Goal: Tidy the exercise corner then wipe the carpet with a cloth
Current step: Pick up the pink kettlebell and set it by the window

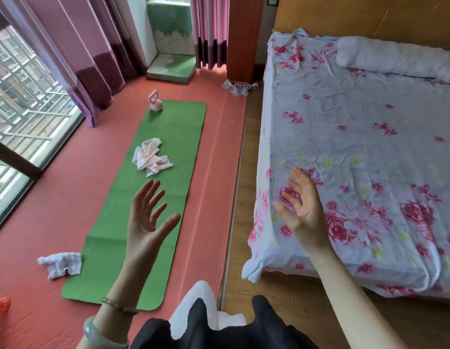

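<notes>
Salmon carpet with a faint leathery grain covers the floor on your left, running up to a tall barred window and glossy purple curtains that hang in deep folds. At the lower left edge an orange thing pokes in; you cannot tell what it is. Near it a small lilac-white cloth, fluffy and crumpled, lies on the carpet just beside the mat. The mat is a long, flat green rectangle with rounded corners and faint creases across it. On its far end stands a pink kettlebell, smooth and round-bodied with a loop handle. At the mat's middle lies a thin white towel, scrunched into sharp folds. Your left hand hovers over the mat's near half, fingers straight and spread, holding nothing; a bead bracelet and a pale bangle ring that wrist. Farther right, a tangle of pale cord sits at the carpet's far edge by a wooden post. A strip of plank floor separates carpet from bed. Your right hand is raised before the bed's near corner, fingers loosely bent and apart, grasping nothing. The bed wears a wrinkled pale-blue sheet printed with pink flowers, and a white bolster lies at its head.
</notes>
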A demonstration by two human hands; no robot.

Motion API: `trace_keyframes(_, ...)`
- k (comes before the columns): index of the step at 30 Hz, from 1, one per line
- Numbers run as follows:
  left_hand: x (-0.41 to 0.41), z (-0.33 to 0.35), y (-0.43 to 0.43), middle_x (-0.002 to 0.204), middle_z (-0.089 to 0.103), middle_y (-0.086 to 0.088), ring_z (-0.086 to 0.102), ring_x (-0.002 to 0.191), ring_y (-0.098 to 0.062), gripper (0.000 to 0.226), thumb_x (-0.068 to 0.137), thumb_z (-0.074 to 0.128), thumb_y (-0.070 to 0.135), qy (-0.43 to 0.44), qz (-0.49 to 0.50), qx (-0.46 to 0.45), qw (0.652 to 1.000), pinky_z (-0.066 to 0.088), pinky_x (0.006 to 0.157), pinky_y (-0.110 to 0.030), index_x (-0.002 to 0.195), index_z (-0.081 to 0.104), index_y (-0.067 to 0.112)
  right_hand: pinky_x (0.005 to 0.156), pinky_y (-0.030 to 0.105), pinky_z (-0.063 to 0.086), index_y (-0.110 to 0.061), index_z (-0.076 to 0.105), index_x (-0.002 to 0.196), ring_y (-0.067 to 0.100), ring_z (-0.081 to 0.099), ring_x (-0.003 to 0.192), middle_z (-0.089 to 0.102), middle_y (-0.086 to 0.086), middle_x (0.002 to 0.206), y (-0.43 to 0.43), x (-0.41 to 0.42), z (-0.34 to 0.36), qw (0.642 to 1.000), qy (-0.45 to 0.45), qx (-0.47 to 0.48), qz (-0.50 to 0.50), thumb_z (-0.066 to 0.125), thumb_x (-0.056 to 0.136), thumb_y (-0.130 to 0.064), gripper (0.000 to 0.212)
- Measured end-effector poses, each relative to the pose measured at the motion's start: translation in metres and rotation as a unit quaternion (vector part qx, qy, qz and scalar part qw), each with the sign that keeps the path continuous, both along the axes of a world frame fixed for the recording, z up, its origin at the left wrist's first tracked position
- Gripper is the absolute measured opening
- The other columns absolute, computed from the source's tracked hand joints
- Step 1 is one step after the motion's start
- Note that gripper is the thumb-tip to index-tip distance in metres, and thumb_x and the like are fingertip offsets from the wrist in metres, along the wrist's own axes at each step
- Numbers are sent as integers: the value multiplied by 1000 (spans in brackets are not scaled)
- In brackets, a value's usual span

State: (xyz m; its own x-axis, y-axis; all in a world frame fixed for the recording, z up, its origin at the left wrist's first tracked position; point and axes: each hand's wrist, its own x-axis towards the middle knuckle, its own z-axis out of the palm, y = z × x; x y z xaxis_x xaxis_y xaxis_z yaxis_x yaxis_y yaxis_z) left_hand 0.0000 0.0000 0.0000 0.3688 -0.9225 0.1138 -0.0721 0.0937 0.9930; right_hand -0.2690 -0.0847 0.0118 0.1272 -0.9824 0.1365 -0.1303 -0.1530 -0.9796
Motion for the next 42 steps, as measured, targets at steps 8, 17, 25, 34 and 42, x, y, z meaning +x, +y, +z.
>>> trace_keyframes(8, 35, -10, -81, 142, 45, 8, 46, 129, -9, 89, 61, 78, 53, -5, 0, 10, 1000, 43, 101, -22, 137, 38, 31, 95, 16, 41, -42, 37, 126, -2, 42, 126, 40, -19, 138, -79, 35, -3, 1000, 5, 20, 13, 62, 74, -16, 63)
trace_keyframes(17, 96, -5, -239, 141, 46, 7, 46, 129, -12, 90, 66, 76, 51, -48, -32, 0, 998, 39, 106, -38, 140, 37, 17, 97, 24, 44, -40, 40, 125, 0, 45, 124, 43, -18, 135, -222, 98, -2, 1000, -15, 22, -14, 62, 73, -15, 62)
trace_keyframes(25, 141, 2, -383, 141, 46, 1, 46, 129, -13, 81, 68, 73, 40, -57, -60, 13, 996, 39, 107, -43, 138, 38, 19, 99, 32, 45, -34, 40, 129, 4, 46, 124, 45, -10, 137, -348, 139, 5, 999, -16, 16, -48, 63, 75, -15, 62)
trace_keyframes(34, 155, -4, -532, 142, 44, 8, 45, 129, -8, 80, 68, 71, 40, -65, -54, 4, 996, 40, 102, -29, 138, 38, 18, 99, 34, 47, -18, 39, 137, 6, 47, 124, 45, -3, 140, -502, 163, 4, 999, -1, 15, -37, 63, 73, -15, 68)
trace_keyframes(42, 162, -5, -681, 140, 45, 16, 46, 127, -5, 77, 66, 72, 45, -84, -25, 15, 996, 40, 103, -31, 134, 40, 33, 104, 28, 43, -21, 37, 137, 5, 48, 123, 48, -4, 136, -672, 161, 9, 1000, -1, 31, 5, 63, 73, -16, 69)
